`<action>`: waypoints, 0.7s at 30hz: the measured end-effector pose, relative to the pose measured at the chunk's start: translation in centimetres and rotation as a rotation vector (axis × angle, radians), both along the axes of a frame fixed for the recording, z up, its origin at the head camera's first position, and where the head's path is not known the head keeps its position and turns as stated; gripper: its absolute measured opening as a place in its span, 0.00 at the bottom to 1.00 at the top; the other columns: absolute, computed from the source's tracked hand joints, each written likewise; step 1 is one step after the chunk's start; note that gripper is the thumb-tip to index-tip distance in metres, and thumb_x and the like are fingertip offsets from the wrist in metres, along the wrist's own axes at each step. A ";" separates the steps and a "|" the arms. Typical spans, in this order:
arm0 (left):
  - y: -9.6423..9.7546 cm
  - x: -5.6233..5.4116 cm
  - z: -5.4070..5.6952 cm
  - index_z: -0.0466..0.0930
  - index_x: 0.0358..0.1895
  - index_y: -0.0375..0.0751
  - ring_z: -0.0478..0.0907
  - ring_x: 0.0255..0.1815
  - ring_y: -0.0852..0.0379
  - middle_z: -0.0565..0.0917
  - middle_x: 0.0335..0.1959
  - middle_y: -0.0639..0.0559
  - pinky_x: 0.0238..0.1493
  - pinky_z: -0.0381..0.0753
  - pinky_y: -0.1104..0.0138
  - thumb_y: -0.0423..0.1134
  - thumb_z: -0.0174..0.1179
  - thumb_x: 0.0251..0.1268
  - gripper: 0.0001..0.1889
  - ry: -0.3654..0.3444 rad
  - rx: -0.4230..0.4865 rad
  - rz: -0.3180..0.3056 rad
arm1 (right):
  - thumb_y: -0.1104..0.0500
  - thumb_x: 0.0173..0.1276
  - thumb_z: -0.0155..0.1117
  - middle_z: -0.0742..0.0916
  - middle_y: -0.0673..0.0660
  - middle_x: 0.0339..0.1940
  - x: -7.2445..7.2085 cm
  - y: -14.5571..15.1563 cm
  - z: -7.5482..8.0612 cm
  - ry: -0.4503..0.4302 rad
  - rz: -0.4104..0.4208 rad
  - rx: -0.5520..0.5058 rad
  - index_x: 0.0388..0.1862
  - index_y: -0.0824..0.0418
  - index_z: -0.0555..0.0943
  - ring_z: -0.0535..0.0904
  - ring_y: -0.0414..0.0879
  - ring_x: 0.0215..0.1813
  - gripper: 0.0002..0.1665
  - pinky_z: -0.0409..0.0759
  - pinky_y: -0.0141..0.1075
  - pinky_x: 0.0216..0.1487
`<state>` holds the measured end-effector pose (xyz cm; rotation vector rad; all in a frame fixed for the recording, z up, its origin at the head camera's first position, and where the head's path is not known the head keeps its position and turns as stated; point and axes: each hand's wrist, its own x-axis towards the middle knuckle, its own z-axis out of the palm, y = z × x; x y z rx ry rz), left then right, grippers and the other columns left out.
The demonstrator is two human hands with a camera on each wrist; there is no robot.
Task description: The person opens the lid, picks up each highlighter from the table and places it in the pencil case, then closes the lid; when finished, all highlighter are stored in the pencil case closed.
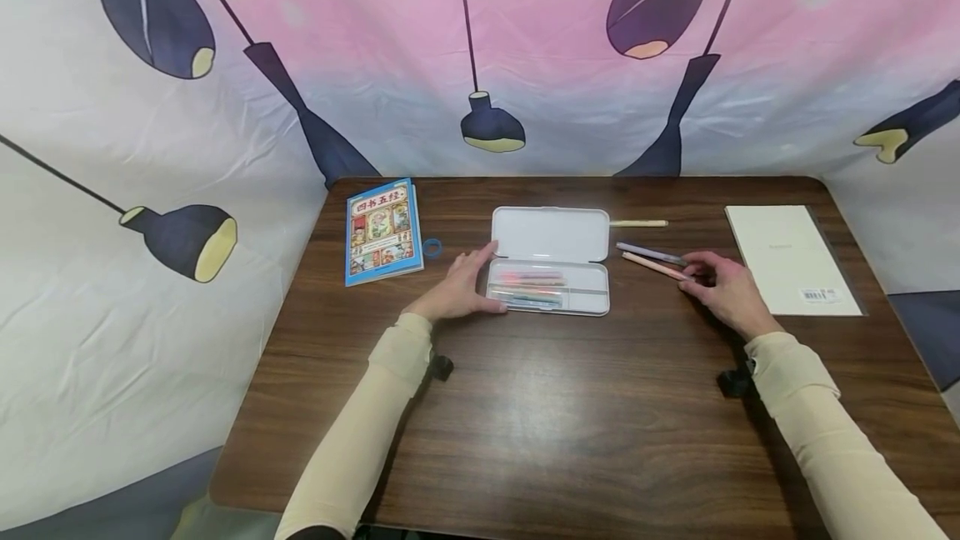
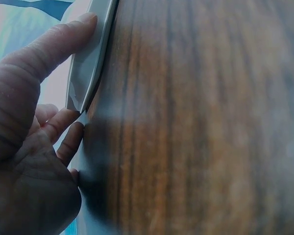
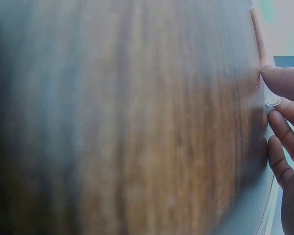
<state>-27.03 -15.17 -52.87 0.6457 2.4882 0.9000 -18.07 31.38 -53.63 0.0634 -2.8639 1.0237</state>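
Observation:
An open white pencil case (image 1: 551, 233) lies mid-table, its lid folded back. Pens (image 1: 531, 277) in pink, orange and green tones lie in the left part of its tray. My left hand (image 1: 463, 283) grips the case's left end, thumb at the front edge and fingers by the hinge side. The left wrist view shows that thumb (image 2: 54, 46) pressed on the case wall (image 2: 83, 73). To the right, my right hand (image 1: 722, 288) pinches the near ends of a purple pen (image 1: 648, 253) and a peach pen (image 1: 651, 265). The right wrist view shows fingertips around a clear pen end (image 3: 273, 101).
A yellowish pen (image 1: 641, 223) lies right of the case lid. A blue comic-style book (image 1: 384, 232) and a blue tape ring (image 1: 432, 248) are on the left. A cream notepad (image 1: 791, 261) with a barcode lies at the right, beside the right hand. Patterned cloth (image 1: 420, 48) hangs behind the table.

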 end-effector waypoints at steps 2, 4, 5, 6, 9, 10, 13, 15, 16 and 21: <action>0.0 0.0 -0.1 0.41 0.88 0.61 0.36 0.86 0.27 0.52 0.86 0.36 0.80 0.46 0.32 0.61 0.79 0.54 0.64 0.000 0.002 0.000 | 0.66 0.70 0.73 0.89 0.67 0.45 -0.1 -0.1 0.0 0.001 0.003 0.006 0.60 0.70 0.80 0.82 0.60 0.46 0.22 0.74 0.44 0.48; 0.0 -0.1 -0.1 0.42 0.88 0.60 0.37 0.86 0.27 0.52 0.86 0.36 0.80 0.46 0.32 0.61 0.79 0.54 0.65 0.001 0.001 -0.002 | 0.66 0.70 0.73 0.89 0.67 0.45 -0.1 -0.2 -0.1 0.006 0.004 0.013 0.59 0.69 0.81 0.83 0.60 0.46 0.21 0.74 0.46 0.48; 0.0 -0.1 -0.2 0.42 0.88 0.60 0.37 0.86 0.27 0.52 0.86 0.36 0.80 0.46 0.32 0.62 0.79 0.54 0.65 0.001 0.000 -0.002 | 0.66 0.70 0.74 0.89 0.67 0.45 -0.2 -0.3 -0.1 0.010 0.006 0.016 0.59 0.69 0.81 0.83 0.60 0.46 0.21 0.75 0.47 0.49; 0.0 -0.1 -0.2 0.41 0.88 0.61 0.37 0.86 0.27 0.52 0.86 0.35 0.80 0.46 0.32 0.62 0.79 0.54 0.65 0.001 -0.001 -0.002 | 0.66 0.70 0.73 0.89 0.67 0.45 -0.2 -0.4 -0.1 0.012 0.008 0.016 0.59 0.69 0.81 0.83 0.60 0.46 0.21 0.75 0.47 0.49; 0.0 -0.1 -0.1 0.42 0.88 0.61 0.36 0.86 0.28 0.52 0.86 0.36 0.80 0.47 0.32 0.62 0.79 0.54 0.65 -0.001 0.000 0.003 | 0.65 0.71 0.73 0.89 0.66 0.44 -0.3 -0.6 0.0 0.020 0.012 0.018 0.58 0.68 0.82 0.83 0.60 0.47 0.19 0.75 0.49 0.49; 0.0 0.0 -0.1 0.42 0.88 0.61 0.36 0.86 0.28 0.52 0.86 0.36 0.80 0.47 0.32 0.62 0.79 0.54 0.65 0.000 -0.001 0.004 | 0.65 0.71 0.73 0.89 0.66 0.44 -0.4 -0.7 0.0 0.024 0.013 0.017 0.58 0.68 0.82 0.83 0.61 0.46 0.19 0.75 0.50 0.49; 0.0 0.0 0.1 0.42 0.88 0.61 0.36 0.86 0.28 0.51 0.86 0.36 0.80 0.47 0.32 0.62 0.79 0.53 0.65 -0.003 0.000 0.007 | 0.63 0.71 0.74 0.89 0.66 0.43 -0.5 -1.0 0.1 0.041 0.015 0.022 0.56 0.67 0.83 0.83 0.60 0.46 0.17 0.75 0.49 0.48; 0.0 0.1 0.1 0.41 0.88 0.62 0.36 0.86 0.28 0.51 0.86 0.36 0.80 0.47 0.32 0.62 0.79 0.53 0.65 -0.002 0.001 0.007 | 0.63 0.70 0.74 0.90 0.65 0.42 -0.6 -1.1 0.0 0.051 0.017 0.027 0.55 0.67 0.84 0.83 0.60 0.45 0.17 0.75 0.49 0.47; 0.0 0.1 0.2 0.41 0.88 0.62 0.36 0.86 0.28 0.51 0.86 0.36 0.80 0.47 0.32 0.62 0.79 0.53 0.65 -0.002 0.001 0.006 | 0.63 0.70 0.74 0.90 0.64 0.42 -0.6 -1.2 0.0 0.055 0.018 0.029 0.55 0.67 0.84 0.83 0.60 0.45 0.17 0.75 0.48 0.47; 0.0 0.1 0.1 0.41 0.88 0.61 0.36 0.86 0.29 0.51 0.86 0.35 0.80 0.47 0.32 0.62 0.79 0.53 0.65 -0.001 0.002 0.002 | 0.63 0.70 0.75 0.90 0.63 0.40 -0.7 -1.5 -0.1 0.064 0.027 0.019 0.54 0.67 0.85 0.83 0.60 0.44 0.16 0.74 0.48 0.46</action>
